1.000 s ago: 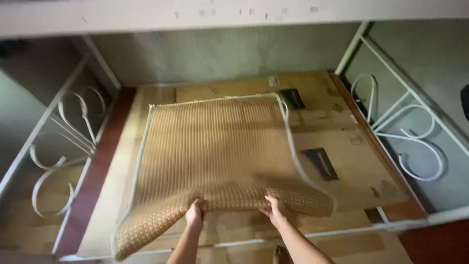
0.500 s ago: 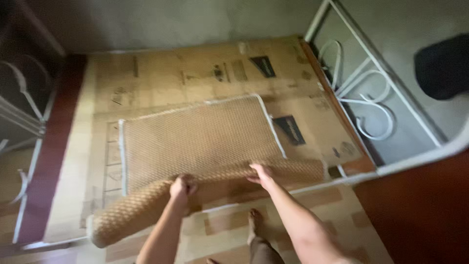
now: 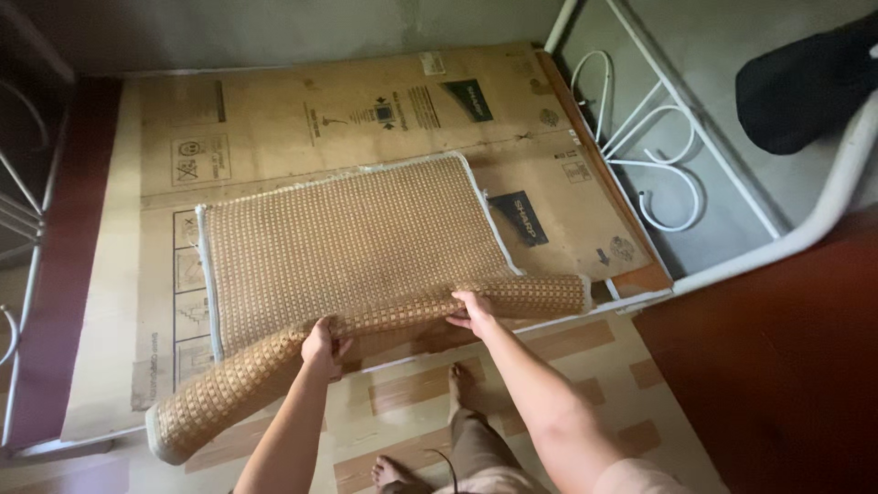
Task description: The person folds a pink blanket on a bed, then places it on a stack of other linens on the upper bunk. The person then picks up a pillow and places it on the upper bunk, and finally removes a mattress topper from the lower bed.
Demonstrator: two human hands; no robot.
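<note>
On flattened cardboard (image 3: 302, 119), woven mat (image 3: 347, 238), rolled edge lying left-right, left hand (image 3: 322, 346), right hand (image 3: 472, 311) gripping roll

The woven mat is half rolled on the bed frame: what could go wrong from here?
1. The roll of the woven mat looks uneven: its left end sags off the cardboard sheets while the right end sits higher, so it may wind crooked.
2. Both hands, left hand and right hand, grip near the middle, so the ends might loosen.
3. The sagging end could drop toward the bare feet.
</note>
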